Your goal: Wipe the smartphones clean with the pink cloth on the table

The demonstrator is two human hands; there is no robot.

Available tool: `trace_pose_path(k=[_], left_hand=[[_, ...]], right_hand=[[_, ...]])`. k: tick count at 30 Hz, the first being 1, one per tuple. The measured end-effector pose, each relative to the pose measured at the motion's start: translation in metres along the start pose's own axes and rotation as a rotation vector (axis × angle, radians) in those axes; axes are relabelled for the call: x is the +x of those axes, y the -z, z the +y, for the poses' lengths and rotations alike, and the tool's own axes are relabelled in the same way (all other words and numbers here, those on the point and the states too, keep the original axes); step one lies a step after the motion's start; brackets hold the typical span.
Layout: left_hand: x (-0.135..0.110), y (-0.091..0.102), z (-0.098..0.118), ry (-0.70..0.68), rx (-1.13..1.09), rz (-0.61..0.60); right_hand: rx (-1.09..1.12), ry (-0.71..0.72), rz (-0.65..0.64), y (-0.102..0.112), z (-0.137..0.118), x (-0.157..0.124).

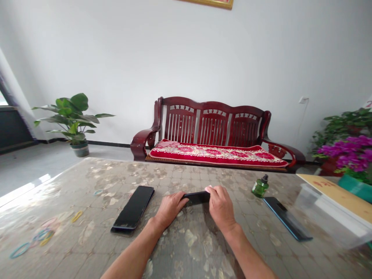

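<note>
Low over the middle of the table, a dark phone (197, 198) is held sideways, seen nearly edge-on. My left hand (171, 207) is closed on its left end, and my right hand (221, 206) grips the right end. Something small and whitish (208, 189), perhaps a tissue or cloth, shows at my right fingertips. To the left of my left hand lies a black phone (134, 208) with its screen up, apparently on top of another flat dark thing. A blue-edged phone (286, 219) rests to the right, near a small green pump bottle (260, 186).
Several coloured bands (43, 236) lie on the left of the patterned tablecloth (186, 252). A clear plastic box (328, 213) under a tan board (340, 195) and purple flowers (348, 151) stand at the right. Beyond are a wooden bench (213, 124) and a potted plant (79, 149).
</note>
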State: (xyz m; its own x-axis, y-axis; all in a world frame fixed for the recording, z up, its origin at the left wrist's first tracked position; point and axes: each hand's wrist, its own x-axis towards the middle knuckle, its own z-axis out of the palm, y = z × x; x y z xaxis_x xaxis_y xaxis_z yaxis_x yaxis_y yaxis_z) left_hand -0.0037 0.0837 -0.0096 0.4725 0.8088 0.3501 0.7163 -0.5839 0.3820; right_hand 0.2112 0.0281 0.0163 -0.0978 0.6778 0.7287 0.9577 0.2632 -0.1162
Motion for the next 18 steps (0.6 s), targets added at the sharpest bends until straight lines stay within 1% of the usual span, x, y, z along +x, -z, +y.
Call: trace_pose_path(k=[5,7,9,13,15,16,18], left_hand=[[-0.001,-0.002,-0.001,0.001,-0.013,0.024],[-0.002,-0.002,0.0,-0.006,-0.015,0.028],[-0.002,0.0,0.0,-0.009,-0.017,0.03],[-0.001,0.0,-0.001,-0.006,-0.015,0.028],[0.0,0.0,-0.001,0.0,-0.012,0.027],[0.0,-0.001,-0.001,0.004,-0.013,0.026],[0.0,-0.001,-0.001,0.01,-0.019,0.029]], right_hand=[[0.074,0.087,-0.036,-0.012,-0.043,0.007],[0.088,0.112,-0.048,-0.012,-0.05,0.01],[0.078,0.107,-0.048,-0.01,-0.043,0.01],[0.024,0.018,-0.011,-0.005,-0.004,0.007],[-0.005,-0.023,0.018,-0.004,0.011,0.005],[-0.014,-0.033,0.025,-0.004,0.014,0.004],[-0.015,-0.032,0.023,-0.006,0.009,0.004]])
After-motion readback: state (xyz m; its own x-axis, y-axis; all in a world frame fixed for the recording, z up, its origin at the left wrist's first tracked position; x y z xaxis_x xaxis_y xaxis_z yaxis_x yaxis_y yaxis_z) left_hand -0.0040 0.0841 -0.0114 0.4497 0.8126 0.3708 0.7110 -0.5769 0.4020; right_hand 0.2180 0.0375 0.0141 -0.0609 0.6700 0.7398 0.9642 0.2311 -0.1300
